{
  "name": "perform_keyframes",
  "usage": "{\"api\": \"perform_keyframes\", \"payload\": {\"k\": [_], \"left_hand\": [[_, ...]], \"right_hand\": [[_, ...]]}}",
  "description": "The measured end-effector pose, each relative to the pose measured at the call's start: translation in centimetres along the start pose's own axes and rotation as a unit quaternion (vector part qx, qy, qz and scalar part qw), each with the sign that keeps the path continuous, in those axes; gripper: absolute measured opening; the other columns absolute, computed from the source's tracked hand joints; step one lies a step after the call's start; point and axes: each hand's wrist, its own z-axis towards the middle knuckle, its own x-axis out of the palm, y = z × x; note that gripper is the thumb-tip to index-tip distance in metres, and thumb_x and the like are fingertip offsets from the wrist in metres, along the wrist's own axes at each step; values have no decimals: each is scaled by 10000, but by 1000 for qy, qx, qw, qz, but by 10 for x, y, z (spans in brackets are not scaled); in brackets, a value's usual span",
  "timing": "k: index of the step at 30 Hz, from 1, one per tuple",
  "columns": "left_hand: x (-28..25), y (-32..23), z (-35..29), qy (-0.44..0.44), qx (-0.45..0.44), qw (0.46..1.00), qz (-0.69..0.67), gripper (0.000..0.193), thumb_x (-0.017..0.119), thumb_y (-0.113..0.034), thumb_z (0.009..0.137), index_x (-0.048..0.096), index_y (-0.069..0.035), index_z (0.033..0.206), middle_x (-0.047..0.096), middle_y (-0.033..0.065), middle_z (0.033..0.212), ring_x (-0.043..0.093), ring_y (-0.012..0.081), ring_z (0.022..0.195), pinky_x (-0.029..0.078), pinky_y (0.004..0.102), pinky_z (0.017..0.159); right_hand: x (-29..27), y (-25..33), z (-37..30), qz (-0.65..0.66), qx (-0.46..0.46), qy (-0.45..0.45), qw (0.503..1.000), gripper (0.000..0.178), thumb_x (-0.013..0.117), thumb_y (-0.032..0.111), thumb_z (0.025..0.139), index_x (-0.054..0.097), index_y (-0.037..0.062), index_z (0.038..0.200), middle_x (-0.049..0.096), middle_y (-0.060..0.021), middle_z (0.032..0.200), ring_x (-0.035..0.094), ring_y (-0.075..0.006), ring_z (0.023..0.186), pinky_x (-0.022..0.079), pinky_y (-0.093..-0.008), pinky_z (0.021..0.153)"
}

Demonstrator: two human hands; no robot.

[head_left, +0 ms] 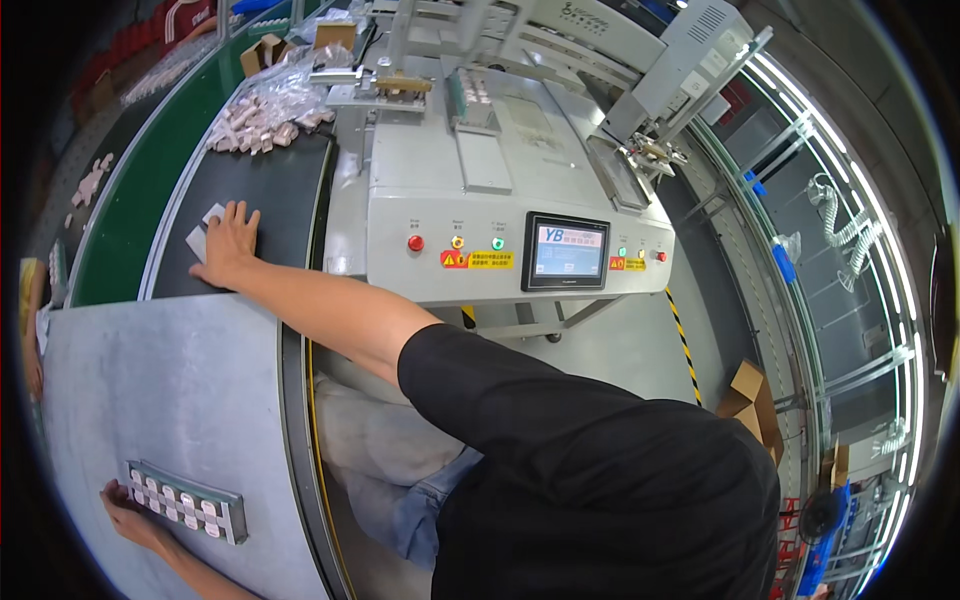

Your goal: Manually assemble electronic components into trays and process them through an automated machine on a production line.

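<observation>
My left hand [133, 521] is at the lower left, its fingers curled round the near-left end of a metal rack [236, 520]. The rack lies on a grey metal tabletop [165, 380] and holds two rows of small pale round-faced pieces. My right hand [232, 246] reaches out over the dark conveyor belt [275, 190], palm down with fingers spread. Partly under its fingers and thumb is a flat whitish piece [199, 240], whose kind I cannot make out.
A heap of small pale pieces [255, 125] with clear plastic bags lies farther up the belt. Beyond stands a grey machine with a touch screen [566, 252] and a red button [415, 243]. A green conveyor [130, 240] runs at left; another person's arm [36, 365] shows beside it.
</observation>
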Motion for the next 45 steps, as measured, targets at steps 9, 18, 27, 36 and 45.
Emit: {"api": "perform_keyframes", "payload": {"k": [9,18,27,36,45], "left_hand": [[26,-4,-20,-4,59,998,12,405,427,-320,1014,698,-41,898,608,17,718,485,90,614,363,255,551],[30,-45,-41,24,38,998,-49,431,465,-329,1024,684,0,852,602,31,712,516,86,632,353,235,546],[33,-46,-42,23,36,998,-55,409,477,-316,1016,679,2,856,596,29,702,507,80,621,347,238,543],[35,-49,-44,21,36,998,-57,399,479,-308,1012,679,0,853,589,25,694,492,76,608,334,231,531],[33,-48,-45,23,35,998,-40,402,479,-309,1012,687,-5,850,583,16,698,484,69,619,337,230,539]], "right_hand": [[23,-39,9,-117,-129,-97,980,505,619,446,876,624,113,1256,519,-213,1269,454,-401,1190,377,-523,967],[-11,-74,3,-57,-152,-44,986,591,703,477,819,635,128,1292,533,-161,1279,442,-345,1179,353,-452,993],[-17,-78,-11,-32,-134,-65,988,694,727,527,809,606,11,1258,538,-181,1220,458,-346,1147,369,-453,986],[-16,-112,-1,5,-232,-24,972,701,680,425,865,477,24,1403,493,-149,1396,430,-351,1266,336,-477,1038],[-32,-124,2,9,-265,-16,964,667,674,458,887,522,47,1390,536,-123,1336,466,-313,1206,350,-447,1034]]}}
